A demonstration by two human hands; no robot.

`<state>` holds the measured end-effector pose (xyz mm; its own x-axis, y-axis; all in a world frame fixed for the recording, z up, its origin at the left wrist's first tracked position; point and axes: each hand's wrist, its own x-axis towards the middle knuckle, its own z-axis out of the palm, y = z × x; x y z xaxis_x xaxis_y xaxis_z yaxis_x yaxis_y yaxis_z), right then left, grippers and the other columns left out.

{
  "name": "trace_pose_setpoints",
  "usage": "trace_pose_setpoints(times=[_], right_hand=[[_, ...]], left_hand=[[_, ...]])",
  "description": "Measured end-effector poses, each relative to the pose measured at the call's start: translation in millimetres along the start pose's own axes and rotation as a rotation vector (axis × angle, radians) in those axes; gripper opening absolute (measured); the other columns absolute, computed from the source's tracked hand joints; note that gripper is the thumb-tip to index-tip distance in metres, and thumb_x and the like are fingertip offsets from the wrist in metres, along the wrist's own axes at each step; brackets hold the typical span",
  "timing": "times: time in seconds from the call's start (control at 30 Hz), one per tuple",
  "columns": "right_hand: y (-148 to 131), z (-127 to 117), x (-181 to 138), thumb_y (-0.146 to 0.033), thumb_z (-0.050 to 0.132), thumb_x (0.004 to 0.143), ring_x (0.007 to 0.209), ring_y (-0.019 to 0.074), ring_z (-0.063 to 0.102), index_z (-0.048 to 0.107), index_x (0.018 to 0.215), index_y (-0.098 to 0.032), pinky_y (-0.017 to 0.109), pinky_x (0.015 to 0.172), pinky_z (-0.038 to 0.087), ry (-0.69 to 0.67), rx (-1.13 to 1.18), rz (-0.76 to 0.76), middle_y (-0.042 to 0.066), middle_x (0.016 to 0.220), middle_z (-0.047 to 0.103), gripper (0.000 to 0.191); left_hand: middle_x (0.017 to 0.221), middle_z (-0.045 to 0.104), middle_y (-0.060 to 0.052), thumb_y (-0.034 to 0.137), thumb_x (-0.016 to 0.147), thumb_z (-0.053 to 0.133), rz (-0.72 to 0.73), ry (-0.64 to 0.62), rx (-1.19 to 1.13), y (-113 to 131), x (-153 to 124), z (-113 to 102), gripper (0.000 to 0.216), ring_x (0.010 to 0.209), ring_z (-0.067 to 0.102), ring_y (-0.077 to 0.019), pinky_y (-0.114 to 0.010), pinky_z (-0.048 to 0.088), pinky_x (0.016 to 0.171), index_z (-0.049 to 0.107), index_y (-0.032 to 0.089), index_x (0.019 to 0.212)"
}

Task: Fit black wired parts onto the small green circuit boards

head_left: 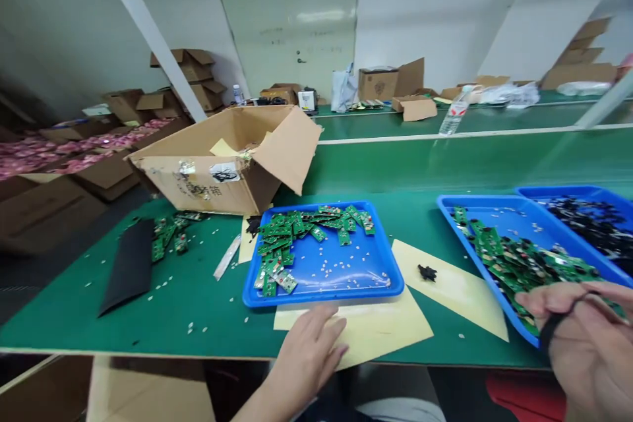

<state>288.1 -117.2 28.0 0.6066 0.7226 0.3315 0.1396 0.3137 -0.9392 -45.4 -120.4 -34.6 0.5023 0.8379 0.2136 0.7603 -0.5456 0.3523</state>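
My left hand is open, its fingers apart, at the front edge of a blue tray and above yellowish paper. Green circuit boards lie heaped along that tray's left and back, with small white bits scattered on its floor. At the far right, my right hand is over the front of a second blue tray, beside a pile of circuit boards. Its fingers are bent together, and a black band curves across it. What those fingers hold cannot be made out.
A third blue tray holds black parts. Black pieces lie on paper between the trays. Toward the left are an open cardboard box, a black sheet and loose boards. A bottle stands behind.
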Motion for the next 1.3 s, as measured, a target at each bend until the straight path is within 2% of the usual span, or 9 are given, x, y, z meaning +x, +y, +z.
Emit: trace_pose_setpoints(times=[0.17,0.23,0.33,0.47,0.63,0.8,0.9,1.1,1.3], right_hand=[[-8,41,-31,-0.040,0.069,0.074,0.075,0.0253,0.061,0.065,0.089,-0.035,0.048,0.074,0.049,-0.080,-0.046,0.214,0.006,0.078,0.062,0.016],[1,44,-30,-0.044,0.070,0.074,0.074,0.0237,0.063,0.067,0.090,-0.030,0.046,0.076,0.051,-0.162,-0.119,0.217,0.005,0.076,0.065,0.022],[16,54,-20,-0.047,0.070,0.071,0.070,0.0214,0.065,0.069,0.095,-0.024,0.041,0.074,0.055,-0.309,-0.157,0.158,0.004,0.074,0.068,0.033],[19,77,-7,-0.045,0.070,0.072,0.069,0.0185,0.066,0.069,0.103,-0.021,0.034,0.068,0.057,-0.490,-0.117,0.176,0.004,0.075,0.068,0.039],[11,110,3,-0.041,0.068,0.076,0.070,0.0167,0.066,0.058,0.122,-0.022,0.032,0.067,0.056,-0.677,0.001,0.143,0.002,0.077,0.067,0.052],[6,143,15,-0.047,0.072,0.069,0.066,0.0175,0.067,0.064,0.080,-0.019,0.033,0.066,0.056,-0.782,0.143,0.220,0.003,0.069,0.067,0.031],[6,159,20,-0.048,0.071,0.070,0.071,0.0175,0.068,0.060,0.076,-0.020,0.033,0.071,0.055,-0.814,0.247,0.234,0.001,0.069,0.067,0.030],[21,164,26,-0.038,0.064,0.081,0.065,0.0131,0.066,0.056,0.084,-0.022,0.027,0.065,0.052,-0.831,0.407,0.256,-0.003,0.067,0.062,0.018],[35,164,18,-0.038,0.063,0.082,0.066,0.0119,0.063,0.054,0.085,-0.021,0.026,0.067,0.051,-0.725,0.325,0.254,-0.003,0.069,0.059,0.019]], left_hand=[[0.100,0.061,-0.016,0.034,0.088,0.047,-0.468,0.262,0.287,-33,18,-38,0.031,0.096,0.058,-0.0295,-0.043,0.049,0.081,0.062,0.014,0.107],[0.101,0.058,-0.018,0.040,0.084,0.054,-0.658,0.243,0.391,-47,23,-48,0.040,0.094,0.056,-0.0322,-0.043,0.048,0.076,0.060,0.009,0.108],[0.102,0.057,-0.017,0.039,0.081,0.059,-0.751,0.175,0.357,-59,27,-52,0.036,0.096,0.055,-0.0337,-0.043,0.046,0.076,0.061,0.010,0.101],[0.092,0.060,-0.009,0.030,0.071,0.068,-0.740,0.321,0.060,-59,28,-50,0.022,0.091,0.057,-0.0276,-0.039,0.046,0.077,0.059,0.017,0.086],[0.068,0.056,0.002,0.026,0.069,0.068,-0.687,0.417,-0.688,-43,37,-55,0.020,0.057,0.053,-0.0114,-0.023,0.042,0.055,0.053,0.018,0.079],[0.068,0.057,0.004,0.025,0.059,0.078,-0.633,0.475,-1.345,-27,75,-65,0.040,0.051,0.055,-0.0071,-0.016,0.037,0.043,0.055,0.017,0.091],[0.072,0.059,0.004,0.020,0.062,0.074,-0.590,0.480,-1.623,-24,106,-64,0.044,0.048,0.051,-0.0028,-0.013,0.036,0.042,0.056,0.018,0.101],[0.084,0.061,0.001,0.014,0.058,0.069,-0.386,0.418,-1.775,-23,149,-56,0.039,0.066,0.059,-0.0075,-0.020,0.050,0.063,0.057,0.018,0.095],[0.091,0.060,-0.001,0.030,0.071,0.071,-0.429,0.479,-1.424,-24,152,-39,0.029,0.073,0.058,-0.0107,-0.023,0.051,0.064,0.055,0.018,0.092]])
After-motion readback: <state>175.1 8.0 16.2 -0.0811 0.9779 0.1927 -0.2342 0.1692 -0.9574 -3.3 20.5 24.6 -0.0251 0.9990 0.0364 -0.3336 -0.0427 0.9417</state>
